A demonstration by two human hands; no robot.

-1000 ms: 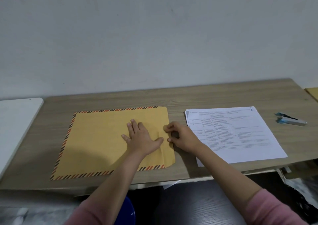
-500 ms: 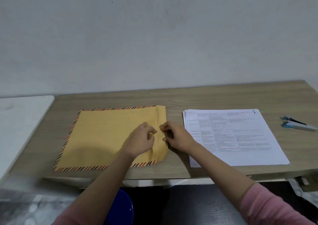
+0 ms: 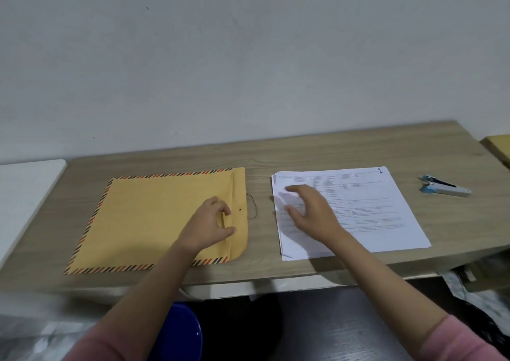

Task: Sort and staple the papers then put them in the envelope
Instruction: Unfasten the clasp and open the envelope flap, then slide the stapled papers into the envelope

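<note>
**A:** What is on the desk?

**B:** A wooden desk (image 3: 317,150) stands against a plain wall. A large yellow envelope (image 3: 154,217) with a striped orange-and-black border lies flat on its left half. A stack of printed white papers (image 3: 372,206) lies on the right half, apart from the envelope. A small blue and white stapler (image 3: 444,188) sits to the right of the papers, not touching them.

**A:** Where are the hands?

**B:** The left hand (image 3: 207,226) rests on the envelope near its right end, fingers curled loosely beside the flap (image 3: 239,211), which lies open. I cannot tell whether it pinches the flap's edge. A thin black string (image 3: 252,206) loops on the desk just beyond the flap.

**A:** And the other?

**B:** The right hand (image 3: 311,211) is over the left end of the papers, fingers spread and open, gripping nothing. It looks motion-blurred, so I cannot tell whether it touches the top sheet.
</note>
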